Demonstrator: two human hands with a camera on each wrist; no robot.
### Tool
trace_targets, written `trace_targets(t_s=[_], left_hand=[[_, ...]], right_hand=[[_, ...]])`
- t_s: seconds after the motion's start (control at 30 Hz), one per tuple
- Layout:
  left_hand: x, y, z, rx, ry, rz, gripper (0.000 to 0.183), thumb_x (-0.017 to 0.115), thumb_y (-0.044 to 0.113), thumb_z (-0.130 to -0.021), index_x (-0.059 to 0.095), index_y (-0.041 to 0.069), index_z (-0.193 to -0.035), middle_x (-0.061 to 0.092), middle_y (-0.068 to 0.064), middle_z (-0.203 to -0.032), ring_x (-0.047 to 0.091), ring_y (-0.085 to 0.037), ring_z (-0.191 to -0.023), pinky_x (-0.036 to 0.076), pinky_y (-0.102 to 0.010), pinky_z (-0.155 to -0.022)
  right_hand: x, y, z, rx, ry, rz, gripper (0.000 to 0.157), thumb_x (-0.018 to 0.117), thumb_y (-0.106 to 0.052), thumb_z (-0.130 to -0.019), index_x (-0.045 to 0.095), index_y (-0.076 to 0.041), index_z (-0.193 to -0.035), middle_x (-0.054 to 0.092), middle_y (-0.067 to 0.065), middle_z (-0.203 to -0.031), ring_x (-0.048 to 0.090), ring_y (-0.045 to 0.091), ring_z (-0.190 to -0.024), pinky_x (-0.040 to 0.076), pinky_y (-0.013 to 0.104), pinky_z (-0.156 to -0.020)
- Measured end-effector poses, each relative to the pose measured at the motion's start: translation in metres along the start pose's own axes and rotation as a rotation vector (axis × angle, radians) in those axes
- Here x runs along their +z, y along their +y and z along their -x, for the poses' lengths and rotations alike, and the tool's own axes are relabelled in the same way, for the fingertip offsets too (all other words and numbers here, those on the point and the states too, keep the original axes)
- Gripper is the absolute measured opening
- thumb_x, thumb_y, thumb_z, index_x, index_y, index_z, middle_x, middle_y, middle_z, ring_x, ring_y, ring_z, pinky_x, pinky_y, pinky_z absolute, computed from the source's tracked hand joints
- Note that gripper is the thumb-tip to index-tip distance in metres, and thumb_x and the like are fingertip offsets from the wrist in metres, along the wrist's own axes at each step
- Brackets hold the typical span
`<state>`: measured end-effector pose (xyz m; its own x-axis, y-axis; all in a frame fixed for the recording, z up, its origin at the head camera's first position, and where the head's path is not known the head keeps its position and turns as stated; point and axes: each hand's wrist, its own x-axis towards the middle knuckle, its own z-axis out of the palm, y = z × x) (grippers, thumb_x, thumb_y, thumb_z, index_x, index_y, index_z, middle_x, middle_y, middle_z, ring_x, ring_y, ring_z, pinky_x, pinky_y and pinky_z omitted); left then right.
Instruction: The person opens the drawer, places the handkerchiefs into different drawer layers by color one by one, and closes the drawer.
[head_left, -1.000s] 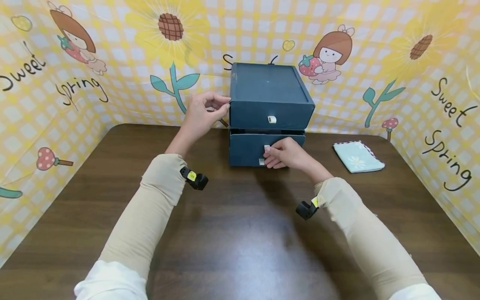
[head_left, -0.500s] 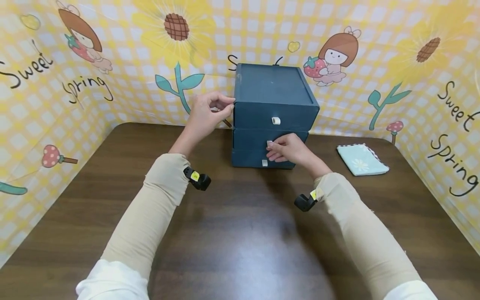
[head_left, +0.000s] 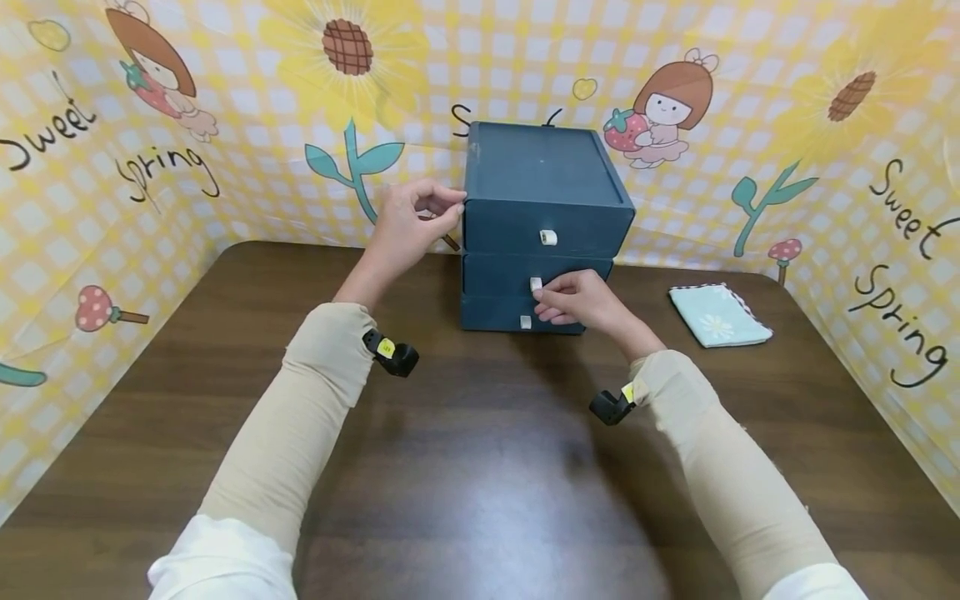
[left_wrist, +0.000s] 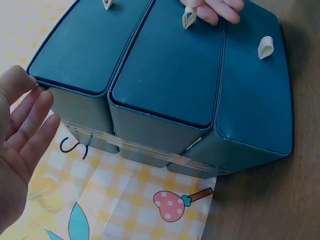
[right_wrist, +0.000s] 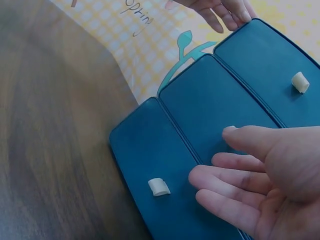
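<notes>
A dark blue three-drawer box stands at the back of the table, its drawers flush with the front. My left hand touches the box's upper left front corner with thumb and fingertips. In the left wrist view, its other fingers are extended beside the wall of the box. At the middle drawer, my right hand has its fingertips against the small white pull tab. That tab's loop looks unsqueezed in the left wrist view; in the right wrist view the thumb hides it, with thumb and index finger apart.
White pull tabs also mark the top drawer and the bottom drawer. A folded light blue cloth with a daisy lies on the brown table to the right. A yellow checked curtain surrounds the back and sides.
The middle drawer, slightly out one second ago, has gone in flush under my right hand. My right fingertips have shifted slightly lower on its tab. My left hand stays at the corner.
</notes>
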<state>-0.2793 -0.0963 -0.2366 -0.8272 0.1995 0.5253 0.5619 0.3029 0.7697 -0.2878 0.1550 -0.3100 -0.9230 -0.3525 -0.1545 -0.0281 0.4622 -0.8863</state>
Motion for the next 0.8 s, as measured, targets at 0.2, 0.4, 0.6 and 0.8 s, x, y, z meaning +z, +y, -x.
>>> trace_targets(t_s=[0.2, 0.4, 0.6, 0.8], left_hand=[[0.001, -0.001, -0.001, 0.002, 0.004, 0.003, 0.017, 0.06, 0.001, -0.085, 0.066, -0.008, -0.098, 0.067, -0.019, -0.094, 0.061, -0.022, -0.071, 0.044, -0.02, -0.058], [0.002, -0.002, -0.001, -0.011, 0.001, 0.011, 0.017, 0.059, 0.0, -0.085, 0.065, -0.008, -0.099, 0.066, -0.018, -0.095, 0.06, -0.014, -0.07, 0.043, -0.02, -0.058], [0.004, -0.002, -0.001, -0.003, 0.001, 0.018, 0.017, 0.059, 0.001, -0.085, 0.065, -0.008, -0.098, 0.066, -0.018, -0.094, 0.059, -0.012, -0.069, 0.044, -0.019, -0.058], [0.003, -0.005, -0.002, 0.001, 0.021, 0.027, 0.017, 0.061, 0.002, -0.084, 0.067, -0.006, -0.097, 0.067, -0.016, -0.091, 0.059, -0.009, -0.067, 0.043, -0.018, -0.056]], right_hand=[[0.001, 0.007, 0.002, 0.019, -0.007, -0.002, 0.033, 0.06, -0.016, -0.09, 0.06, 0.011, -0.109, 0.065, 0.023, -0.097, 0.066, 0.024, -0.083, 0.051, 0.038, -0.076], [0.004, 0.016, 0.002, 0.042, -0.043, -0.035, 0.031, 0.059, -0.01, -0.089, 0.059, 0.014, -0.109, 0.066, 0.022, -0.094, 0.067, 0.024, -0.081, 0.049, 0.043, -0.079], [0.005, 0.027, 0.001, 0.077, -0.056, -0.043, 0.029, 0.058, -0.008, -0.089, 0.059, 0.015, -0.108, 0.064, 0.026, -0.095, 0.067, 0.024, -0.08, 0.049, 0.042, -0.079], [0.007, 0.032, -0.001, 0.113, -0.077, -0.024, 0.031, 0.058, -0.011, -0.09, 0.06, 0.014, -0.109, 0.065, 0.026, -0.096, 0.066, 0.028, -0.084, 0.05, 0.04, -0.079]])
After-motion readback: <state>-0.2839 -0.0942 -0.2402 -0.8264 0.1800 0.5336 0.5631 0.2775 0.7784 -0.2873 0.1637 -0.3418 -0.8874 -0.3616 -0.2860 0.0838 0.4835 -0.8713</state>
